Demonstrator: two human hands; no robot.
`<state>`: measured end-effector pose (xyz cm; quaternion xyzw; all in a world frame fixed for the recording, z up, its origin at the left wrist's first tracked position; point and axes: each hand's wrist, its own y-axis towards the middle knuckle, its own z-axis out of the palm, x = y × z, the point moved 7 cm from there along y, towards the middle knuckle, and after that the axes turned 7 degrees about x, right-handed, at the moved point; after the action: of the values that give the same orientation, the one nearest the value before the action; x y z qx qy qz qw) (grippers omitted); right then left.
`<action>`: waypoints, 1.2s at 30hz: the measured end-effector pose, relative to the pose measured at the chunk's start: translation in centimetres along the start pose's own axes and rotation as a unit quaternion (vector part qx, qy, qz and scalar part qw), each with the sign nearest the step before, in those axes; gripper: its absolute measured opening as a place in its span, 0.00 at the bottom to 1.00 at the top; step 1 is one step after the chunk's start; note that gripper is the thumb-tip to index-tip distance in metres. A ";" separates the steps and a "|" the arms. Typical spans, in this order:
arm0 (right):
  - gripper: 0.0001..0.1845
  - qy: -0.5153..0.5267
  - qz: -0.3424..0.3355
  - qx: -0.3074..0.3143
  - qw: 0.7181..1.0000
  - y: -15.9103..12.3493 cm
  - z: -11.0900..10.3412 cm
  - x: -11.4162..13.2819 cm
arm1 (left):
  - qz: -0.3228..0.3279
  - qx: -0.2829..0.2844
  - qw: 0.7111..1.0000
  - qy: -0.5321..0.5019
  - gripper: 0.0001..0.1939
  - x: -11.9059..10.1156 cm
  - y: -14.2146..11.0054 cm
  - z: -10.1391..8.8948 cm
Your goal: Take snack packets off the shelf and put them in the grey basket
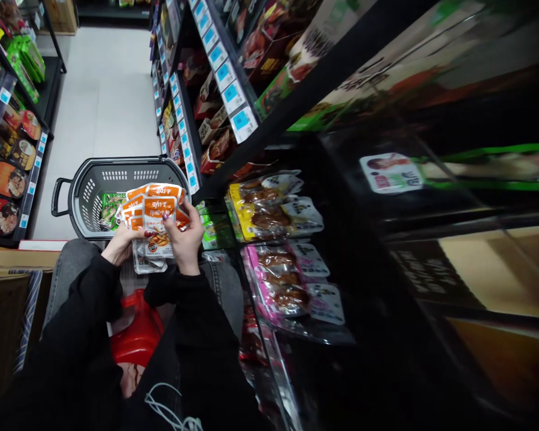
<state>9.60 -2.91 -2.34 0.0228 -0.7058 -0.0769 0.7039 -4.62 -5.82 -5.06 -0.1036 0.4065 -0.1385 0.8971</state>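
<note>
Several orange-and-white snack packets (159, 209) are fanned out between my two hands, above the near rim of a grey shopping basket (81, 206). My left hand (121, 242) is closed around their lower left side. On the right, my right hand (185, 235) grips the same packets, its thumb lying over the front one. The lower ends of some packets show silvery below my fingers. Inside the basket lie green packets (111, 206), partly covered by the orange ones.
To my right, a dark shelf holds yellow-edged packs (269, 209) and pink-edged packs (281, 278) of brown food. Shelf edges carry blue-and-white price tags (224, 75). At left are shelved bowls (6, 179) and cardboard boxes (4, 311). Below me is a red stool-like object (137, 341).
</note>
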 end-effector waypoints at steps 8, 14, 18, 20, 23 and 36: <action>0.32 -0.082 -0.079 -0.013 0.993 0.2 -0.5 1.4 | 0.002 -0.004 1.000 0.006 0.31 0.1 0.2 0.1; 0.36 -0.046 -0.037 0.026 0.998 0.4 -0.1 1.0 | 0.008 -0.002 1.000 0.009 0.30 -0.5 -0.1 0.3; 0.25 -0.006 -0.008 -0.003 1.000 0.5 -0.2 0.8 | 0.014 -0.001 1.000 0.015 0.30 -0.6 -0.1 0.1; 0.22 0.007 -0.012 -0.027 1.000 0.5 -0.4 0.9 | 0.015 -0.006 1.000 0.020 0.30 -0.7 0.0 0.1; 0.19 0.023 -0.015 -0.076 0.997 0.5 -0.9 0.9 | 0.009 0.000 1.000 0.021 0.32 -0.6 -0.1 0.5; 0.15 0.207 0.058 -0.159 0.964 0.7 -1.0 -0.5 | -0.002 0.019 0.999 0.040 0.37 -0.4 0.0 0.4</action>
<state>10.65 -2.25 -2.74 -0.1152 -0.5238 -0.1408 0.8322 -4.58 -5.64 -4.57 -0.0821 0.4392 -0.1519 0.8816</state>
